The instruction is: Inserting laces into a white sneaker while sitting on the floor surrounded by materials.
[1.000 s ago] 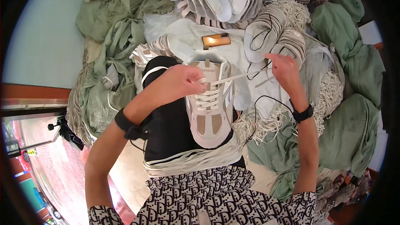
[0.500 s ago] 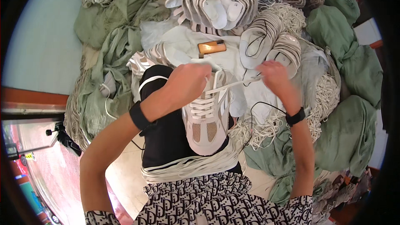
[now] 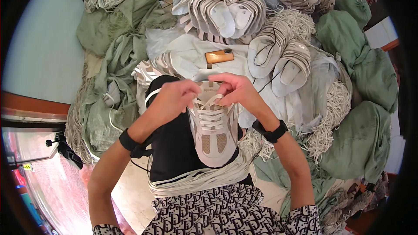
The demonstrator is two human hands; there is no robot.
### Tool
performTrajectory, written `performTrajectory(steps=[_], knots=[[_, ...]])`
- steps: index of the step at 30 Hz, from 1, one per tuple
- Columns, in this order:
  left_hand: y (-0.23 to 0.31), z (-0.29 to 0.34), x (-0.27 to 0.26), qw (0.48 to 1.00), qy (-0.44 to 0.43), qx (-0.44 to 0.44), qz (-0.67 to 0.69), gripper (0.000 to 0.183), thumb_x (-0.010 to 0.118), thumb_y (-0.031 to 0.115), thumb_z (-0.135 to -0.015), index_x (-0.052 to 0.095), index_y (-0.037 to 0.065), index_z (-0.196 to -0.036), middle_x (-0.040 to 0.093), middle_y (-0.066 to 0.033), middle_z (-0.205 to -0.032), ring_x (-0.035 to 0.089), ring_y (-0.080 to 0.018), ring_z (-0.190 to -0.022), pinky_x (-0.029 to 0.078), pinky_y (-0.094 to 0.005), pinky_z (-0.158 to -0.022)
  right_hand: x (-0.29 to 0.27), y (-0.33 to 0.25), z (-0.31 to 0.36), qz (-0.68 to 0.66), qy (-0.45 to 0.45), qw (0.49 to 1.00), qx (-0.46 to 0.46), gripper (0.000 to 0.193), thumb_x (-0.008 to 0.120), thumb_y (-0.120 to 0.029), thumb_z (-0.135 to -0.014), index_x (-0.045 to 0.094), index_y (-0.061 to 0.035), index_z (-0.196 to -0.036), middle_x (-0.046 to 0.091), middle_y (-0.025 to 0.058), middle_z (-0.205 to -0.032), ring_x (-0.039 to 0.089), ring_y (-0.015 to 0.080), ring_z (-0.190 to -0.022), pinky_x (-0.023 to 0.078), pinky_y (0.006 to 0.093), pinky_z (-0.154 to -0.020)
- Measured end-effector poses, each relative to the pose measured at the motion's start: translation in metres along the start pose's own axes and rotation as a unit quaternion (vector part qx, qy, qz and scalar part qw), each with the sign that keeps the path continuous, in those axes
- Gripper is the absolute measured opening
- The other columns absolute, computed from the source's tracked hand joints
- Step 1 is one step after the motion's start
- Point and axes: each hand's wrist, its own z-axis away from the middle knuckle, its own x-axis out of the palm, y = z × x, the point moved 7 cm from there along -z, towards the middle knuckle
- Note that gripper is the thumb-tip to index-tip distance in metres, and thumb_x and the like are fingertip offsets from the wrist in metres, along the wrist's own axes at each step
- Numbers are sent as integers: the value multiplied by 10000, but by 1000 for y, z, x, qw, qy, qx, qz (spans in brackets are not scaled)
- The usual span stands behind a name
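A beige and white sneaker (image 3: pixel 216 150) rests on my black-clad thigh, its toe toward me. White shoelace (image 3: pixel 212 121) runs crosswise through its eyelets. At the sneaker's opening, my right hand (image 3: pixel 240 90) pinches the lace by the upper right eyelets, with the other fingers stretched over the collar. My left hand (image 3: pixel 176 97) is closed at the upper left eyelets, thumb and forefinger together on the lace; the exact grip is partly hidden. Between both hands a loop of lace crosses the tongue. A bundle of loose white laces (image 3: pixel 196 181) lies across my lap.
An orange phone (image 3: pixel 219 55) lies on white cloth beyond the sneaker. Stacked shoe uppers (image 3: pixel 222 15) rise behind it, with more nested uppers (image 3: pixel 292 67) at right. Piled laces (image 3: pixel 329 122) and green sacks (image 3: pixel 359 141) lie on the right; green cloth (image 3: pixel 115 61) is on the left.
My right hand has come in from the far right to the sneaker's opening. My left hand has moved slightly down and left. The lace stretched out to the right is now drawn in.
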Motion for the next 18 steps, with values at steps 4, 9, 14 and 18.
performTrajectory(steps=[4, 9, 14, 18], knots=[[-13, 0, 26, 993, -87, -33, 68, 190, 454, 44, -832, 580, -16, -960, 591, -61, -749, 573, -99, -567, 450, -227, -489, 4, -4, 4, 38, -29, 998, -45, 521, 642, 41, -628, 573, -47, -1137, 599, 10, -698, 525, 68, -581, 413, 220, -521], [-24, -15, 30, 965, -105, -85, 226, 203, 459, 49, -817, 570, -45, -958, 578, -77, -815, 574, -113, -550, 446, -216, -467, 30, -41, 29, 610, 160, 641, -437, 269, 640, -93, -591, 618, -73, -858, 496, -5, -590, 529, 158, -534, 414, 271, -480], [-27, -17, 29, 965, -94, -101, 224, 223, 452, 82, -849, 560, -47, -995, 582, -83, -856, 579, -125, -549, 450, -219, -461, 24, -40, 23, 589, 246, 624, -452, 180, 617, -101, -561, 585, -84, -737, 424, -9, -554, 494, 135, -513, 371, 270, -449], [-24, -16, 32, 964, -97, -105, 223, 231, 445, 101, -867, 558, -40, -1010, 577, -66, -826, 575, -117, -548, 448, -216, -462, 24, -42, 23, 565, 260, 624, -473, 155, 617, -103, -546, 570, -85, -692, 417, -7, -554, 478, 141, -510, 359, 266, -454]])
